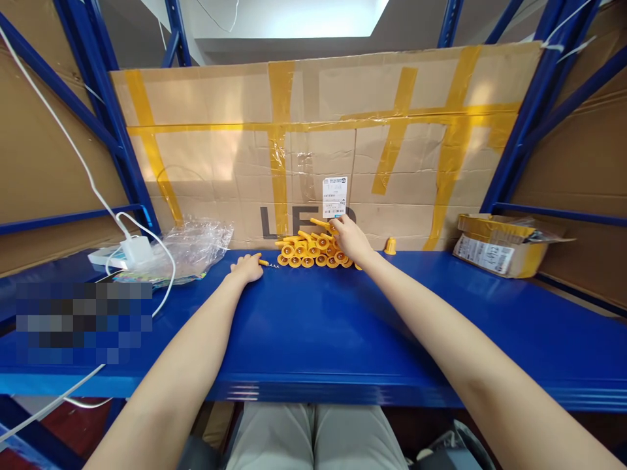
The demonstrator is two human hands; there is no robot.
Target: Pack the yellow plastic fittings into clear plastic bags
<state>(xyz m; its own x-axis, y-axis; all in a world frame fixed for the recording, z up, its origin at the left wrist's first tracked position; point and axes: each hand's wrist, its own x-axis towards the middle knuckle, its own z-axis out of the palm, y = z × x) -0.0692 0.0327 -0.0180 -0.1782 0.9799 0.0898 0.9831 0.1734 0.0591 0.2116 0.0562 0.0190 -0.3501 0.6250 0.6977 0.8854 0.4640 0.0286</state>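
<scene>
My left hand rests low on the blue shelf, fingers closed around a small yellow corkscrew whose metal spiral points right. Just beyond it, several yellow bell-ended pieces lie stacked in rows, their round open ends facing me. Over the right part of this stack is my right hand, its fingers closed on a yellow piece with a stem that sticks out to the left. My fingers hide part of that piece and some of the stack. A single yellow bell-shaped piece stands upright to the right.
A taped cardboard sheet closes off the back of the shelf. Clear plastic bags, a white plug with cables and a blurred-out item are at left. An opened small carton sits at right. Blue posts flank both sides.
</scene>
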